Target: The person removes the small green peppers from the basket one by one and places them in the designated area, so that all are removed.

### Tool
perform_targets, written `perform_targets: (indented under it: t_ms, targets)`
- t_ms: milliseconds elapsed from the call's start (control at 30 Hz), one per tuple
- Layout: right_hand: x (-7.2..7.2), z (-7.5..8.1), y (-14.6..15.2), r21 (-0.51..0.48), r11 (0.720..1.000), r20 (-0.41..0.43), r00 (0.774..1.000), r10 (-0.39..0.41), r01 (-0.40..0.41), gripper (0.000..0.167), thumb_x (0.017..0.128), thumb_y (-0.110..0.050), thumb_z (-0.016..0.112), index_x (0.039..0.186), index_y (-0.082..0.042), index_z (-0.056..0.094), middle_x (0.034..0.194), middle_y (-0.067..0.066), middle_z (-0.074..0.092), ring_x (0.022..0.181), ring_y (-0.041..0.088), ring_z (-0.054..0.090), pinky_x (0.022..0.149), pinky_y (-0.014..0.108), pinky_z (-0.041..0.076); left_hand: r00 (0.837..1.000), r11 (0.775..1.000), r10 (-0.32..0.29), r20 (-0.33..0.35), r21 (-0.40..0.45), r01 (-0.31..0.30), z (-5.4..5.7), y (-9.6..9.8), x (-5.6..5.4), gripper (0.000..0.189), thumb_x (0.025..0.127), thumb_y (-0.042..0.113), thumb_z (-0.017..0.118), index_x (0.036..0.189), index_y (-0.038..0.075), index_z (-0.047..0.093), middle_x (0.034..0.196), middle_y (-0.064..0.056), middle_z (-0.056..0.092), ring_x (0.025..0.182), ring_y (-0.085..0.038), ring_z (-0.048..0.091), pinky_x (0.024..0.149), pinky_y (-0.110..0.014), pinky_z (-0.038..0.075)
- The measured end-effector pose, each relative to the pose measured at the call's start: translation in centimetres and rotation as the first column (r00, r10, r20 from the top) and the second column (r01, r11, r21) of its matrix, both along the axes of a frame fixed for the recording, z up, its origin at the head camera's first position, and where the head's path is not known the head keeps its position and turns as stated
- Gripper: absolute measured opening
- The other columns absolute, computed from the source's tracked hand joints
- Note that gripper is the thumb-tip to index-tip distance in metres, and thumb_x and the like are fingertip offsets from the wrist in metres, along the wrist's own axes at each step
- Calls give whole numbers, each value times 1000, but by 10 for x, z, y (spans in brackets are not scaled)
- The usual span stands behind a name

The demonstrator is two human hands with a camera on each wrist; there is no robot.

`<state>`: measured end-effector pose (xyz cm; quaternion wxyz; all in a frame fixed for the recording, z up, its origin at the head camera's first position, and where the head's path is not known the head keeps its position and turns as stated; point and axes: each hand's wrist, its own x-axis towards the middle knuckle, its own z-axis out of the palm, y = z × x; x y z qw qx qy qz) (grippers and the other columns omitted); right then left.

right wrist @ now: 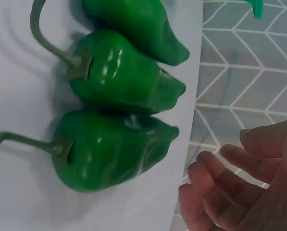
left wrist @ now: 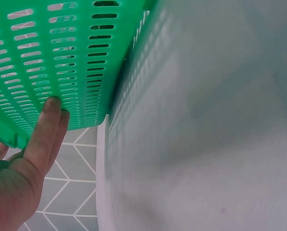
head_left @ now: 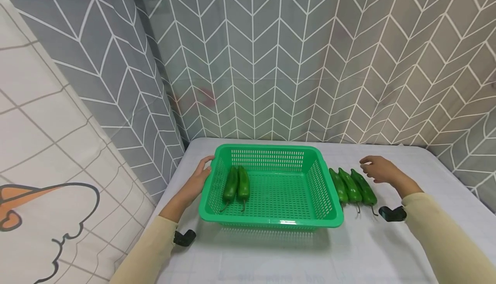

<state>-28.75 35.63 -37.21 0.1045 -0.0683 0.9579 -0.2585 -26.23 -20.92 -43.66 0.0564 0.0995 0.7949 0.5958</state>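
Observation:
A green plastic basket with slotted walls stands on the table. Two green peppers lie side by side in its left part. My left hand holds the basket's left side, thumb at the rim and fingers against the outer wall. Right of the basket, three more green peppers lie in a row, stems toward me. Just past the rightmost pepper hovers my right hand, fingers loosely bent and holding nothing; the right wrist view shows a gap between fingertips and pepper tip.
A white cloth covers the table. Behind it hangs a grey curtain with a white zigzag pattern. At the left is a white gridded sheet with a cartoon drawing. Each wrist wears a small black camera.

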Motion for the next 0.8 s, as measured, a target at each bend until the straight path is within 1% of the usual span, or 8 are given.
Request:
perform_targets:
  t_ms: [133,500,667,800]
  targets:
    - [2,3,-9,2,1000,-68,998,12,-12,42,103,-11,47,130,23,46,116,41,58,99,49,63,75,49,57,1000,1000,0,2,7,0,0,1,1,45,114,24,22,159,18,21,136,-20,44,127,-32,41,109,-51,28]
    - [0,3,-18,-8,1000,-138,990,22,-24,44,105,-15,53,131,20,49,113,37,63,96,45,66,78,51,57,1000,1000,-6,-2,14,6,-1,1,0,45,114,23,22,159,18,22,140,-20,39,131,-33,37,111,-52,25]
    - [0,6,-24,-29,999,-200,979,31,-38,42,104,-15,55,130,18,52,113,36,64,96,47,66,77,52,56,1000,1000,1,-2,10,-1,2,1,2,45,114,22,23,159,18,21,139,-20,41,131,-34,38,111,-53,26]
    - [1,11,-32,-51,998,-223,974,36,-48,42,104,-17,56,130,16,54,116,36,63,97,46,66,78,52,56,1000,1000,1,-1,14,-1,2,1,2,45,114,23,23,159,18,21,138,-20,43,130,-33,40,110,-52,27]
